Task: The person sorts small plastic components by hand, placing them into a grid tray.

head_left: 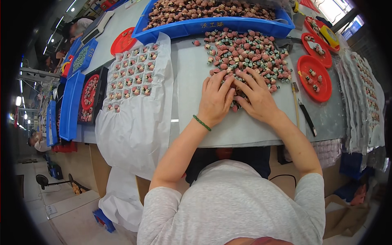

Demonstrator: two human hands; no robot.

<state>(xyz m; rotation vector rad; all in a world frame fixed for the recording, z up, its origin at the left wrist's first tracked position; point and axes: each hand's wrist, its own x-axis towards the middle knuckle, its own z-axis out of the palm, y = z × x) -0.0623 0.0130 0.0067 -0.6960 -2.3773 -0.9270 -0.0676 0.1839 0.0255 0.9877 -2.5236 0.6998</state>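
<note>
Overhead, at a sorting bench: a seated person in a grey shirt works a heap of small pieces with both hands.

Left hand: the left hand (215, 99) lies palm down at the near edge of the pile of small pink and green pieces (249, 53), fingers spread flat and resting on the pieces; whether any piece is pinched beneath them cannot be told. A green bracelet (201, 123) circles the wrist.

Right hand: the right hand (258, 97) lies beside the left, touching it at the fingertips, fingers splayed and pressed onto the same near edge of the pile; no closed grasp shows.

Pile: loose on the grey table (192, 73), just in front of the blue bin (212, 25), which is filled with more of the same pieces.

Left of the hands: a white gridded tray (132, 69) on white paper, many of its cells each holding one piece.

Right of the hands: a red round plate (314, 77) with a few pieces, two more red plates behind it, and a thin stick and a dark-handled tool (306, 116) lying side by side on the table.

Far left: blue trays (70, 106) in a row, and other people at work further down the hall.
</note>
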